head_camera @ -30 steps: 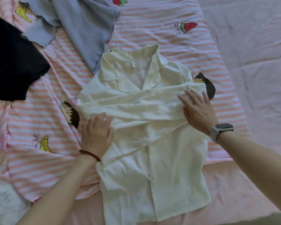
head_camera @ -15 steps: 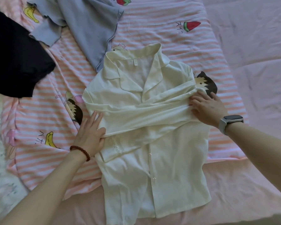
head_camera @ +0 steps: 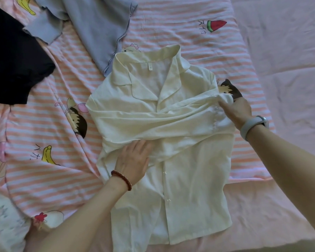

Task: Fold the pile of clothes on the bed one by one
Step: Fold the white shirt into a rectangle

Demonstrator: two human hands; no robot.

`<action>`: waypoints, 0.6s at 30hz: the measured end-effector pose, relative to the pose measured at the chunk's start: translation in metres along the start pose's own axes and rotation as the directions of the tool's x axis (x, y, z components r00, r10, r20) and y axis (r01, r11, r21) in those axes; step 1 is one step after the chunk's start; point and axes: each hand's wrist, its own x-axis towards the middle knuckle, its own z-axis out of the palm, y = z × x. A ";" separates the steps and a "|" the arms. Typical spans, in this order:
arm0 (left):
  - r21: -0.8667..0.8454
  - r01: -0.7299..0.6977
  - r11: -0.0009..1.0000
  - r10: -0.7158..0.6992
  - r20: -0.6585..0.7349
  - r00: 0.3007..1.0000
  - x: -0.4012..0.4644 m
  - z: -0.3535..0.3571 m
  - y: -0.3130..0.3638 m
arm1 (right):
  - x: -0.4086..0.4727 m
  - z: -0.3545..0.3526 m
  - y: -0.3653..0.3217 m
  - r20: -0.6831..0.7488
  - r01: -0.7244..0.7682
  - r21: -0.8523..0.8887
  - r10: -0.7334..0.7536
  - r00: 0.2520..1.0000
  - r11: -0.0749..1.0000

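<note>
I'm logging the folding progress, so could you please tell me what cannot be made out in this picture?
- Head view: black garment and blue top are cut off by the frame edges.
- Right hand fingertips: hidden under the white shirt sleeve.
- Shirt's neck label: too small to read.

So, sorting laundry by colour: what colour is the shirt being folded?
Cream white shirt, head view.

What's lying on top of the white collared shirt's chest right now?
Both sleeves folded across the white collared shirt; left hand flat on it. The upper buttons are covered.
</note>
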 end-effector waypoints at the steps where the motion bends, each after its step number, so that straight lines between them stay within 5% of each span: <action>1: 0.002 0.011 1.000 -0.011 -0.024 1.000 0.002 0.003 0.002 | -0.002 -0.002 0.001 0.037 -0.034 0.003 0.034 0.999 0.999; 5: 0.027 0.025 0.999 -0.021 -0.145 0.989 0.013 -0.002 0.010 | -0.009 -0.005 0.012 -0.031 0.046 0.028 -0.045 0.998 0.999; 9: 0.026 0.040 0.999 -0.040 0.011 0.999 0.019 0.004 0.005 | -0.006 -0.015 0.005 0.013 0.057 0.234 -0.062 0.998 0.971; 12: 0.025 0.052 0.998 -0.055 0.190 0.980 0.011 0.011 -0.004 | -0.001 -0.024 -0.011 0.171 -0.049 0.242 0.007 0.985 0.969; 14: -0.001 0.040 0.999 -0.038 0.228 0.973 0.003 0.010 -0.006 | 0.001 -0.032 -0.021 0.297 -0.256 0.318 0.161 0.941 0.913; 18: -0.125 0.044 0.991 -0.044 0.002 0.999 0.005 0.000 -0.010 | 0.005 -0.044 -0.022 0.342 -0.396 0.298 0.290 0.894 0.868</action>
